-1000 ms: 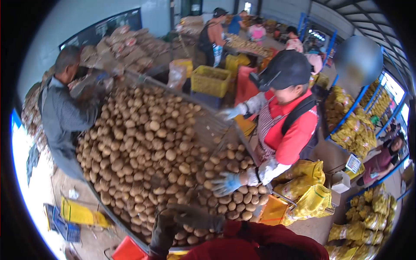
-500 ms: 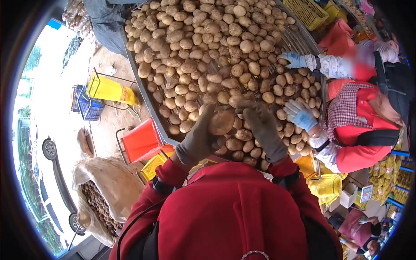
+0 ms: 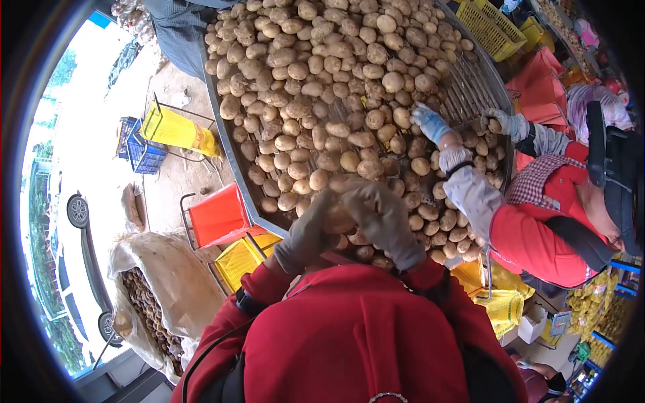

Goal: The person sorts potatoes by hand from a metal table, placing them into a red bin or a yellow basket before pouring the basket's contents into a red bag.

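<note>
My left hand (image 3: 306, 232), in a grey-brown glove, is closed around a large potato (image 3: 338, 219) in front of my chest. My right hand (image 3: 384, 218), gloved the same way, meets it from the other side with curled fingers against the potato, partly covering it. Below and beyond both hands, a heap of loose, dirt-marked potatoes (image 3: 329, 80) is spread over a slatted metal sorting table (image 3: 470, 87).
A co-worker's blue-and-white gloved hand (image 3: 430, 123) reaches over the heap; their other hand (image 3: 500, 124) holds a potato at the right edge. Yellow (image 3: 245, 258) and red (image 3: 218, 216) bag-lined frames stand at left, beside an open sack (image 3: 168, 282) of potatoes.
My hands have come together around the potato and drawn nearer my chest. The co-worker's one hand has reached further over the heap, while the other now holds a potato near the edge.
</note>
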Action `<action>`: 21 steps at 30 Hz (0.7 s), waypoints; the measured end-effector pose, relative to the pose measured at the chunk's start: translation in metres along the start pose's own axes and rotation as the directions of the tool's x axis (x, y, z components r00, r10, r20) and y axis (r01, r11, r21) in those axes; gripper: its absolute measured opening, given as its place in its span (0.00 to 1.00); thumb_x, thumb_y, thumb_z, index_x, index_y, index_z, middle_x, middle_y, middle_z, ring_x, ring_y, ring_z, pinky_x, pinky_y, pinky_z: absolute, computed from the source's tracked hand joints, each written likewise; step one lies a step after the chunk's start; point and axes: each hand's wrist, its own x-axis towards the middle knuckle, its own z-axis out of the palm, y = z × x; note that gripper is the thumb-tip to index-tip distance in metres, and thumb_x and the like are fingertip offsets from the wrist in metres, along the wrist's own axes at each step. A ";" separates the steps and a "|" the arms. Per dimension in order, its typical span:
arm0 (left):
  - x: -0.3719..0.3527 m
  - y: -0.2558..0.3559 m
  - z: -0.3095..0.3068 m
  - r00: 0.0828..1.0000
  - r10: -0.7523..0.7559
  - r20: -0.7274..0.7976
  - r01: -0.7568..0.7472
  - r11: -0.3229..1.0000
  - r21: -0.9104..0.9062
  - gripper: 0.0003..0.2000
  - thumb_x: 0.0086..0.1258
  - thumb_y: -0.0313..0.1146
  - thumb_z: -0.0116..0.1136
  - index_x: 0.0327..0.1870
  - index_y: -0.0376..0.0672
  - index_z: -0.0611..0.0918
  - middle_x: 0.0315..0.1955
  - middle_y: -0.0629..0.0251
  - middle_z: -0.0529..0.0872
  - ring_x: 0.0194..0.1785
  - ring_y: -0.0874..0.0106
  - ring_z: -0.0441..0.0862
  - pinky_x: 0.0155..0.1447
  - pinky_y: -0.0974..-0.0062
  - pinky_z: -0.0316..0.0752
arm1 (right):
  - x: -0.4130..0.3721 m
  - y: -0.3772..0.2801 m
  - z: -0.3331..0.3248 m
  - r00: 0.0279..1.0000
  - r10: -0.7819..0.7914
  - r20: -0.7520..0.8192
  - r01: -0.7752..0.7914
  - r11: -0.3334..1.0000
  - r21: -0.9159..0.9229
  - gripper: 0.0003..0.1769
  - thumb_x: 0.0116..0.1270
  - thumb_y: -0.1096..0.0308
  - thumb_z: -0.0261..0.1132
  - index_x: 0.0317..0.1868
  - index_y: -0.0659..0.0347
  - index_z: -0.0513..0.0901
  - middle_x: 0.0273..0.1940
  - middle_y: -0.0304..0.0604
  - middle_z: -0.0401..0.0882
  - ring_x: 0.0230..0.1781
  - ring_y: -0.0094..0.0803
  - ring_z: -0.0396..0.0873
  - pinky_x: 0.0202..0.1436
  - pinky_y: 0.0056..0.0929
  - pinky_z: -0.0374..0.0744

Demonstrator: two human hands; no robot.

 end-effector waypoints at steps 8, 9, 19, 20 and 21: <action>0.024 0.035 0.033 0.998 0.050 0.036 -0.054 0.988 0.144 0.39 0.72 0.25 0.70 0.81 0.37 0.61 0.63 0.49 0.80 0.66 0.63 0.82 0.64 0.68 0.81 | -0.023 0.016 -0.016 0.985 0.018 0.173 -0.005 0.997 -0.076 0.22 0.83 0.59 0.59 0.67 0.65 0.82 0.58 0.49 0.89 0.59 0.30 0.85 0.59 0.30 0.82; 0.021 0.035 0.036 0.991 -0.133 0.017 0.133 0.991 -0.015 0.39 0.74 0.28 0.69 0.82 0.38 0.59 0.65 0.48 0.79 0.69 0.61 0.80 0.68 0.65 0.79 | -0.019 0.009 -0.020 0.966 0.194 0.171 -0.174 0.977 -0.125 0.24 0.81 0.61 0.61 0.69 0.65 0.81 0.56 0.49 0.90 0.54 0.29 0.87 0.56 0.31 0.84; -0.014 0.021 0.029 0.901 -0.420 -0.109 0.276 0.749 -0.603 0.35 0.82 0.67 0.43 0.75 0.48 0.76 0.46 0.69 0.89 0.30 0.78 0.79 0.34 0.79 0.74 | -0.008 0.038 -0.015 0.872 0.449 0.192 -0.483 0.852 0.203 0.21 0.86 0.58 0.60 0.66 0.65 0.82 0.53 0.43 0.89 0.53 0.26 0.84 0.58 0.27 0.83; -0.018 0.016 0.030 0.890 -0.412 -0.193 0.283 0.833 -0.475 0.39 0.81 0.72 0.34 0.76 0.50 0.74 0.47 0.69 0.89 0.31 0.80 0.79 0.33 0.82 0.71 | -0.006 0.026 -0.010 0.930 0.298 0.214 -0.334 0.929 0.159 0.21 0.85 0.58 0.61 0.66 0.65 0.82 0.54 0.43 0.88 0.53 0.25 0.84 0.58 0.26 0.82; -0.023 0.018 0.025 0.903 -0.422 -0.085 0.265 0.700 -0.663 0.36 0.83 0.67 0.41 0.78 0.49 0.72 0.48 0.68 0.88 0.34 0.79 0.81 0.35 0.81 0.74 | -0.003 0.013 -0.004 0.961 0.140 0.237 -0.171 0.978 0.117 0.21 0.85 0.58 0.62 0.66 0.65 0.82 0.55 0.42 0.88 0.54 0.24 0.83 0.59 0.26 0.82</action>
